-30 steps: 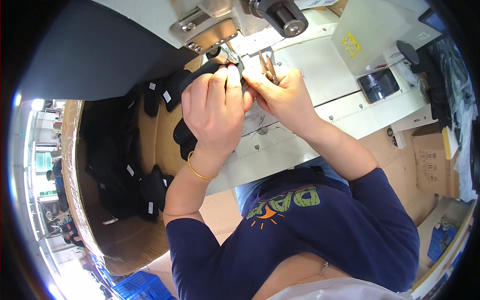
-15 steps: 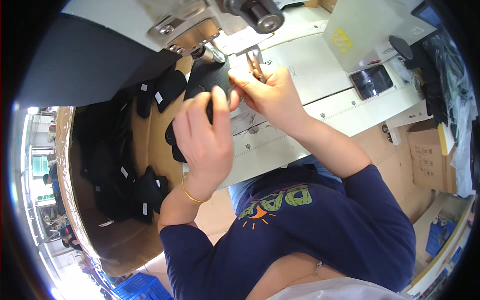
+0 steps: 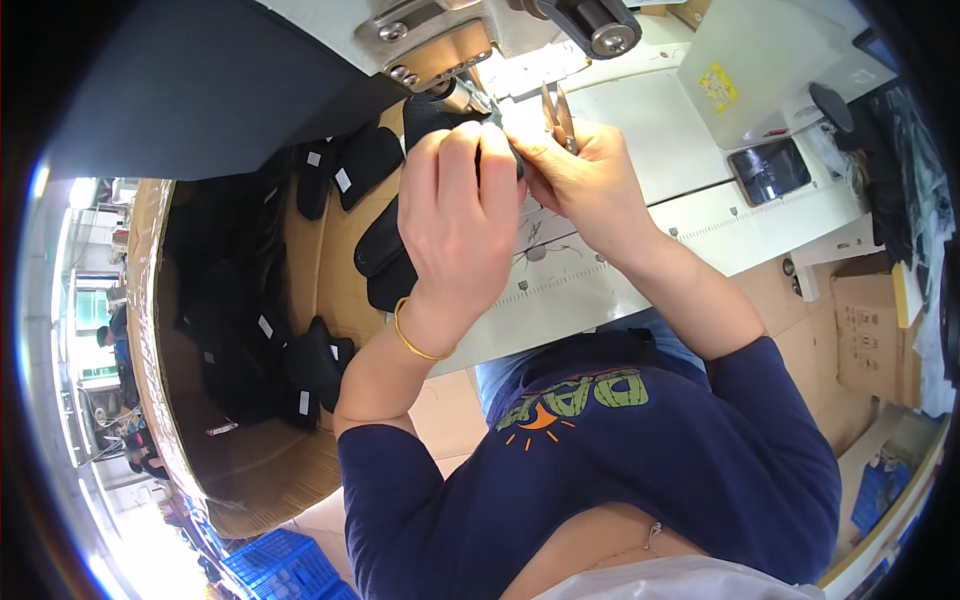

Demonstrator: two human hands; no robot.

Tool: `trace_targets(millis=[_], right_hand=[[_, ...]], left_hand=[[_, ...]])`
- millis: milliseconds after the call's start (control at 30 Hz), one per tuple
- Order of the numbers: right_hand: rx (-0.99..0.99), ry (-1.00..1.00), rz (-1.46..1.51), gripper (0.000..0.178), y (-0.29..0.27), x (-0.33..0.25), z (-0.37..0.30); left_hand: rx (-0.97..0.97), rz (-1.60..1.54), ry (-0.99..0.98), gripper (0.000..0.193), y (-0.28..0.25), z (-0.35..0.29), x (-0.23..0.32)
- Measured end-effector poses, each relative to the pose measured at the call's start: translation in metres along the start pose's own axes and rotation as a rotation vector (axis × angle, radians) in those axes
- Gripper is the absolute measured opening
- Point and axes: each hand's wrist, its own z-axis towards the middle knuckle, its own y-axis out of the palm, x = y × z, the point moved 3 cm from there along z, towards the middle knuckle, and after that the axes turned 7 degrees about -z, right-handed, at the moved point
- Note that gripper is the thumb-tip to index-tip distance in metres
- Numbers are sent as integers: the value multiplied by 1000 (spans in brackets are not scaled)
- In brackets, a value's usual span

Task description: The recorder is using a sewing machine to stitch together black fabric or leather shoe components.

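Head view: your left hand (image 3: 455,225) fingers curl round black fabric (image 3: 425,115) w/ right hand (image 3: 580,180) pinching its edge, gripping snips (image 3: 557,108).

Since a second ago I see both hands moved up toward the top of the frame. My left hand (image 3: 455,215) was in the upper middle and is now closer under the metal foot of the sewing machine (image 3: 435,45), its fingers bent over the black fabric piece (image 3: 425,115). My right hand (image 3: 580,180) went up with it, and the small snips (image 3: 557,105) now point to the top edge.
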Motion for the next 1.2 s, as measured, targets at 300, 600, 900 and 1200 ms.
trace_targets(millis=[300, 600, 900, 1200], right_hand=[[-31, 41, 7, 31, 0, -3, 0], [-63, -154, 41, 35, -14, 16, -15], [-210, -142, -428, 28, -33, 17, -26], [-252, -547, -913, 23, -19, 34, -23]], left_hand=[[-17, -33, -36, 31, 4, 0, -6], [149, 71, 42, 34, 1, -22, -3], [-195, -450, -699, 33, -15, -34, -65], [-760, -1565, -1315, 26, -2, -66, -67]])
